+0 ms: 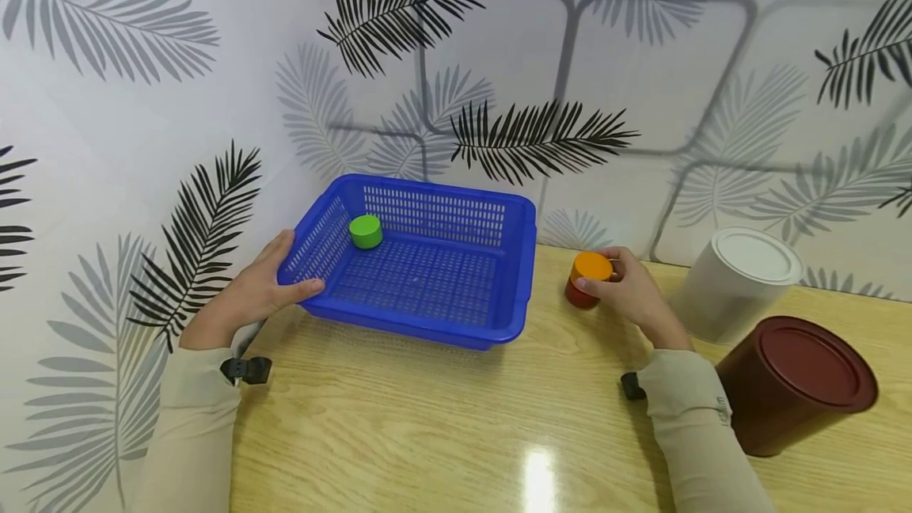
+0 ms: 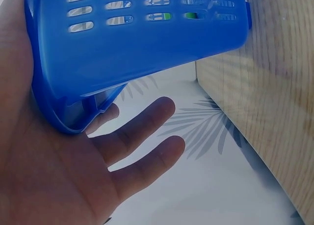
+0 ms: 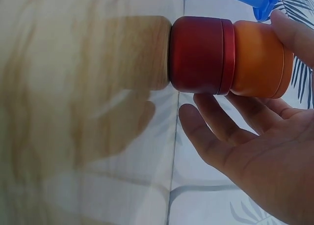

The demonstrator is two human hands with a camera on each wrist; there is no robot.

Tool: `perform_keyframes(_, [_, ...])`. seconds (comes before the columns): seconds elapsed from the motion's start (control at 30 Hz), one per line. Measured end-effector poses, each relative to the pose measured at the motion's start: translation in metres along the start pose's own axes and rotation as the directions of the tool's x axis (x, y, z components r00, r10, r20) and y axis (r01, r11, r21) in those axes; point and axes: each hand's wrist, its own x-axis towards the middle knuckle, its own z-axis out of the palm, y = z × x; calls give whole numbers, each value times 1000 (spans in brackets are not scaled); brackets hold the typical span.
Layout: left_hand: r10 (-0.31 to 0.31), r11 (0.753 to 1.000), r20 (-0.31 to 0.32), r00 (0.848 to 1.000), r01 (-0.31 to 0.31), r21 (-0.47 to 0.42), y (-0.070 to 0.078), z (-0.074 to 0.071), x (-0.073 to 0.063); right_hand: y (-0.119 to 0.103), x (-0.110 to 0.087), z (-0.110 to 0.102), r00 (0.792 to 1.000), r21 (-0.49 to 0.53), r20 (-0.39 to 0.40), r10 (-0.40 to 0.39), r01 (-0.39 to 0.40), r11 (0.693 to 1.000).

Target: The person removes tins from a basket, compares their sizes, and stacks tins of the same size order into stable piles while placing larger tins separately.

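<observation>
A blue plastic basket (image 1: 420,328) with slotted walls stands on the table, a small green round container (image 1: 366,232) inside by its left wall. My left hand (image 1: 249,287) rests against the basket's left front corner, thumb along the front side. In the left wrist view two fingers (image 2: 147,122) stretch out clear of the blue wall (image 2: 137,48). Right of the basket, a small orange lidded jar (image 3: 257,58) sits on top of a dark red one (image 3: 201,55). My right hand (image 1: 630,291) pinches the orange jar between thumb and fingers; lower fingertips lie beside the red jar.
A tall white canister (image 1: 737,283) and a larger dark brown canister (image 1: 791,386) stand at the right, beside my right forearm. The wood table (image 1: 413,426) meets a leaf-patterned wall covering (image 1: 499,62) behind the basket and on the left.
</observation>
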Motion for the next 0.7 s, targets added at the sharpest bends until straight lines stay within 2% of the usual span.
perform_keyframes(0.17, [1,1000,-3,1000,-1,-2,-2,0,1,1,0,0,1000,1,2,-2,2,1000])
perform_keyframes(0.4, [-2,1000,-4,1000,2,3,-1,-1,3,4,-2,1,998,-139,56,5,2,990])
perform_keyframes(0.53, [-7,1000,-4,1000,7,5,-1,-1,3,7,2,4,998,-140,70,5,5,990])
perform_keyframes(0.7, [-12,1000,-5,1000,12,-4,0,-1,2,8,4,6,997,-142,64,39,-30,989])
